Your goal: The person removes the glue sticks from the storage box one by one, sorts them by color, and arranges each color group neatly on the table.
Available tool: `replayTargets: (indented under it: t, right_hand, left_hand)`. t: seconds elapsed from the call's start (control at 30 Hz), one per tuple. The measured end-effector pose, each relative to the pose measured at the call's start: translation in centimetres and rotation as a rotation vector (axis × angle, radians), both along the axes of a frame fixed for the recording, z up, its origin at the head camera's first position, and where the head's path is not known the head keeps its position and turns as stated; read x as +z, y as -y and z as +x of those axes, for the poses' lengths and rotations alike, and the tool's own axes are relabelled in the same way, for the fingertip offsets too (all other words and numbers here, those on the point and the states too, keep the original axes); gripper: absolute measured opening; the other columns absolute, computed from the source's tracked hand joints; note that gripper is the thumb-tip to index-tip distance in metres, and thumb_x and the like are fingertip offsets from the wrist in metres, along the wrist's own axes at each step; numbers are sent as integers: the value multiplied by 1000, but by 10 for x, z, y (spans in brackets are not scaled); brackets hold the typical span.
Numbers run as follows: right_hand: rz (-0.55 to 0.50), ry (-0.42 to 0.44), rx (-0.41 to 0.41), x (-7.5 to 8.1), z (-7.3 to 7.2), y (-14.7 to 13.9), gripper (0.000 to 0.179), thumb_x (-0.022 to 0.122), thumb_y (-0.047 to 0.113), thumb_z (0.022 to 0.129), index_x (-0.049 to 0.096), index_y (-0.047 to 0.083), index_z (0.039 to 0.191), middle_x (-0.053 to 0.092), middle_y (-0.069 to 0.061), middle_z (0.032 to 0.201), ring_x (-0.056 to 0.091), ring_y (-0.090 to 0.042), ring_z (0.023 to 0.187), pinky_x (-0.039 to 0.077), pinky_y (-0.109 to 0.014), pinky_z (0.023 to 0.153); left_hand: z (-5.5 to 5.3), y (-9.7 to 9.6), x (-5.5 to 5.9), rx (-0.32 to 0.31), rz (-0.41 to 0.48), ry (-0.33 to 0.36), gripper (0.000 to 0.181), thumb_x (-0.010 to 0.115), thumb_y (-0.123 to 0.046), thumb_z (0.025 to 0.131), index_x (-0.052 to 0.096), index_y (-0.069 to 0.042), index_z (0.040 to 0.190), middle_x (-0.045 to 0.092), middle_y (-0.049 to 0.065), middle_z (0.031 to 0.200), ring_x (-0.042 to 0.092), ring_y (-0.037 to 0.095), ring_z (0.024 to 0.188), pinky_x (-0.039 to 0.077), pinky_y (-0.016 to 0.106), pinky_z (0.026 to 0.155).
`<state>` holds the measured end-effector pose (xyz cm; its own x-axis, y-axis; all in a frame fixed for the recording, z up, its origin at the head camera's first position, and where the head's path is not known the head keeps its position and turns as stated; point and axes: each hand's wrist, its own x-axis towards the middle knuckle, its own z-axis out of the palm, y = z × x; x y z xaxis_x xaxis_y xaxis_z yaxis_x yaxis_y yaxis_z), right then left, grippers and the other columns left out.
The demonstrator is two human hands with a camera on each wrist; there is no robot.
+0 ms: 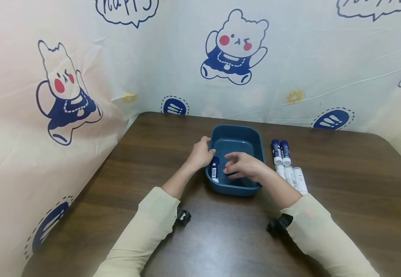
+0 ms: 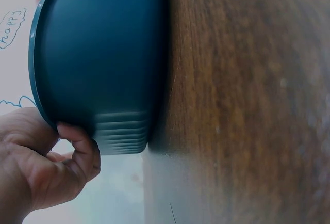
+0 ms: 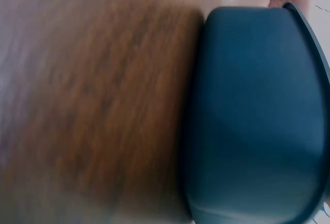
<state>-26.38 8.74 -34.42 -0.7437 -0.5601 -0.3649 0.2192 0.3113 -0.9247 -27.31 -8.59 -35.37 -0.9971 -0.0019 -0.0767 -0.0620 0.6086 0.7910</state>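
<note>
A dark teal plastic bin [image 1: 236, 190] stands on the table. My left hand [image 1: 200, 154] grips the bin's left rim; in the left wrist view, the left hand [image 2: 49, 167] has its thumb and fingers curled over that edge. Inside the bin, along its left wall, lies a glue stick [image 1: 215, 169] with a navy cap and white base. My right hand [image 1: 243, 166] hovers over the bin's interior, fingers loosely bent and spread, with nothing between them. Its fingertips are just right of the glue stick. The right wrist view shows the bin's outer wall [image 3: 258, 115], not the right hand's fingers.
Right of the bin stand or lie two navy-capped glue sticks [image 1: 281, 152] in a pair. Nearer me, several white tubes [image 1: 290, 177] lie side by side, partly behind the right forearm. A printed curtain [image 1: 172, 57] hangs along the back and left edges of the brown wooden table [image 1: 214, 238].
</note>
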Motion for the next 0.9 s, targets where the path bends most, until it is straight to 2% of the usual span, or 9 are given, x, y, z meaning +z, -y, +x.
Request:
replayTargets:
  t: [0.2,0.37,0.63,0.9]
  right_hand:
    - [44,13,-12,-3,2,13,63,57,0,86,26,-4,140,43,-23,116,56,-30,98,49,-43,86]
    - [70,18,-43,-3,5,21,63,58,-2,85,26,-4,139,46,-20,109,57,-27,91,51,-42,83]
    - [59,64,-39,-2,4,26,67,57,-3,84,21,-8,140,57,-17,100,61,-22,85,50,-41,84]
    - [27,136,-88,-4,2,30,66,56,-7,83,21,-12,138,49,-22,113,59,-23,87,50,-39,85]
  left_hand:
    - [0,0,-1,-4,-16,1,46,50,-15,96,34,-4,137,47,19,131,53,27,110,45,43,91]
    - [-1,1,-1,-5,-26,-9,46,50,-14,96,34,-3,137,47,20,131,53,26,110,45,42,91]
    - [-3,0,-1,-8,-41,-11,46,50,-14,95,34,-3,137,48,20,130,51,26,113,45,41,92]
    - [-3,1,-1,-9,-40,-9,46,50,-13,95,34,-3,137,46,20,132,49,26,116,43,42,94]
